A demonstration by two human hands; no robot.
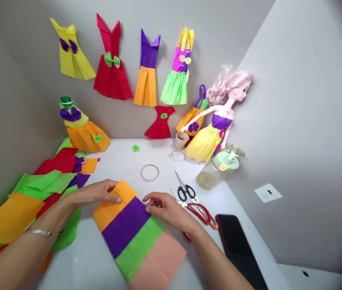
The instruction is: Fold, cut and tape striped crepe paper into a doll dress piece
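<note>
From my side I see the striped crepe paper (134, 235) lying flat on the bench (119, 159), straight in front of the camera, with four bands in orange, purple, green and peach. Its long axis goes on a slant: the orange end points away from me and to the left, and the peach end comes toward me and to the right. The left hand (94, 194) lies on the orange end with the fingers long over the paper, not clenched. The right hand (166, 207) is at the upper edge of the purple band, with fingers bent and the thumb close to them. Maybe it pinches this edge, but from this camera I cannot tell if either hand truly grips. Both hands touch the sheet, but the peach end is nearer to the right arm (216, 257). Just beside that hand lie the black-handled scissors (186, 192) and the red-handled scissors (201, 213), and further right is a black phone (240, 251). On the left is a heap of coloured crepe paper (23, 205). Further away are a wooden hoop (149, 172) and a doll (213, 133) in a paper dress.
</note>
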